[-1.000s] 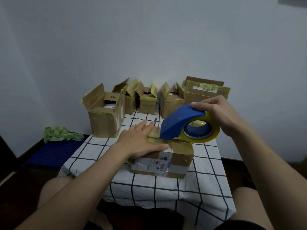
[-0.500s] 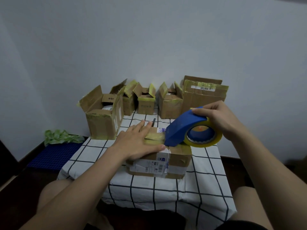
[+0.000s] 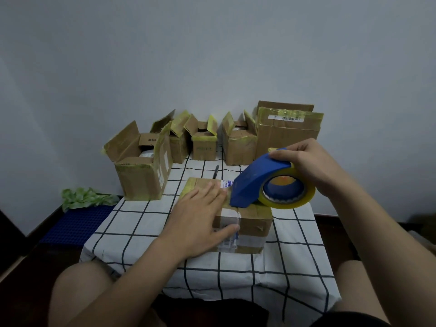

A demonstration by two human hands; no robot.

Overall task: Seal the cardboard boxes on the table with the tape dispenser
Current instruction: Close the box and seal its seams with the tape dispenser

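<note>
A small closed cardboard box (image 3: 253, 224) with white labels lies at the middle of the table (image 3: 295, 256). My left hand (image 3: 200, 220) lies flat on its top with fingers straight and the thumb down its front face. My right hand (image 3: 304, 164) grips the blue tape dispenser (image 3: 257, 180) from above. The dispenser's front edge rests on the box top, just right of my left fingers. Its yellowish tape roll (image 3: 286, 192) hangs over the box's right end.
Several open cardboard boxes (image 3: 141, 166) with yellow tape on their flaps stand along the far side of the table, the tallest (image 3: 287, 135) at the right. A black pen (image 3: 215, 172) lies behind the small box. A green cloth (image 3: 85, 198) and blue mat (image 3: 77, 224) are on the floor left.
The dispenser has come down from above the box onto its top and a little toward me. My left hand has slid nearer the front, thumb now down the front face.
</note>
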